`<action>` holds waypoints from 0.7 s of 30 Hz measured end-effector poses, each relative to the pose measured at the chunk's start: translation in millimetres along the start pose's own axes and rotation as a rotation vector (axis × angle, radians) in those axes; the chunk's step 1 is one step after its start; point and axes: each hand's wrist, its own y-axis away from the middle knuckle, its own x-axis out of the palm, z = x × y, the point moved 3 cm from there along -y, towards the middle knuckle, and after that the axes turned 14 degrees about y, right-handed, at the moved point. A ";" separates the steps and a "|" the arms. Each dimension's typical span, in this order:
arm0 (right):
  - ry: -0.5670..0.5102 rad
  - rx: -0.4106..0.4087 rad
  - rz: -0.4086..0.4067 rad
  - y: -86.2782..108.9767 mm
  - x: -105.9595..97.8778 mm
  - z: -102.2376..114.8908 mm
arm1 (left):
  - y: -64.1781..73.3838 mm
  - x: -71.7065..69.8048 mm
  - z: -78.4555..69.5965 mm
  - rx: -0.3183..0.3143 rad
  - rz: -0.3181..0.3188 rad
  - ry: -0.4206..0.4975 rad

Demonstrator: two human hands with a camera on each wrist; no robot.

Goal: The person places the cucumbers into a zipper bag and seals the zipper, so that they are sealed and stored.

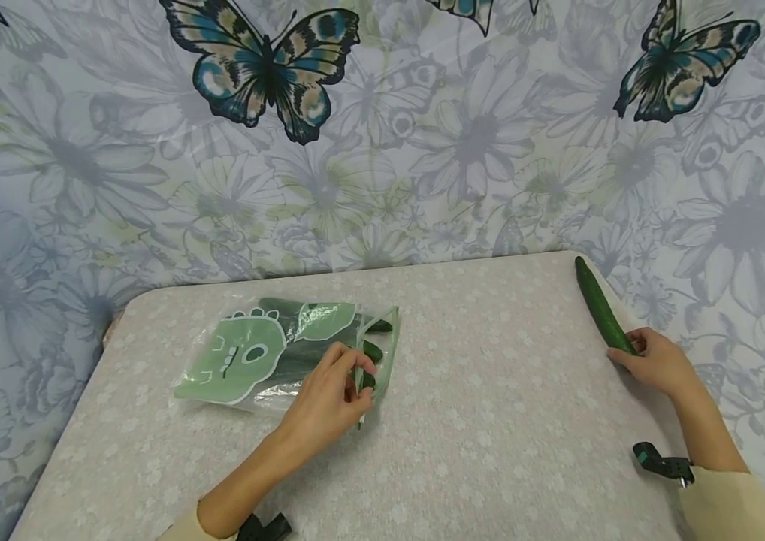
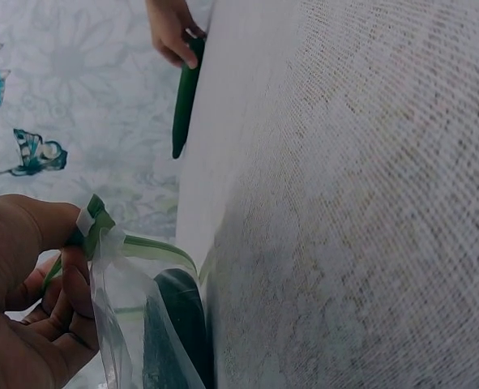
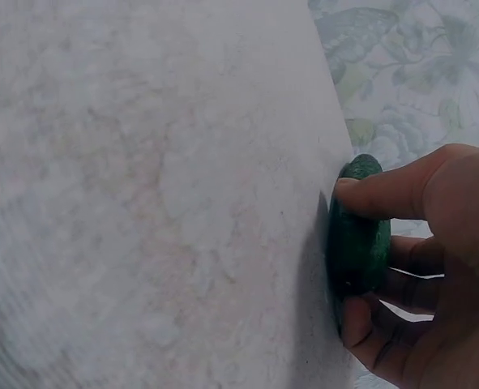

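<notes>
On the left half of the table lies a clear zip bag [image 1: 220, 368] with a green cartoon print, its mouth facing right. Several cucumbers [image 1: 373, 351] show inside, their ends near the opening. My left hand [image 1: 328, 394] pinches the green zip edge [image 2: 101, 220] of the bag between thumb and fingers, lifting that side of the mouth. At the table's right edge, my right hand [image 1: 660, 364] grips the near end of a single long cucumber [image 1: 599, 304], thumb on one side and fingers on the other. In the right wrist view this cucumber [image 3: 359, 235] is seen end-on.
A pale floral cloth covers the table [image 1: 491, 391]. Behind and beside it hangs a wall covering [image 1: 382, 150] printed with flowers and butterflies. Each wrist carries a black camera mount [image 1: 663, 461] near the sleeve.
</notes>
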 end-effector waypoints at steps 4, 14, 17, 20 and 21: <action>-0.035 0.024 -0.004 -0.4 1.4 -2.7 | 0.5 -0.1 -0.6 -0.002 -0.006 -0.005; -0.261 0.113 -0.123 1.0 -0.6 -1.2 | -0.4 0.2 0.0 -0.015 0.001 -0.013; -0.292 0.132 -0.143 1.5 -2.1 -0.4 | -0.6 0.7 0.2 -0.013 0.002 -0.011; -0.294 0.156 -0.158 1.9 -3.1 -0.2 | -0.9 1.1 -0.3 -0.012 0.005 -0.007; -0.294 0.162 -0.163 2.1 -3.4 -0.2 | -1.0 1.0 -0.7 -0.012 0.005 -0.008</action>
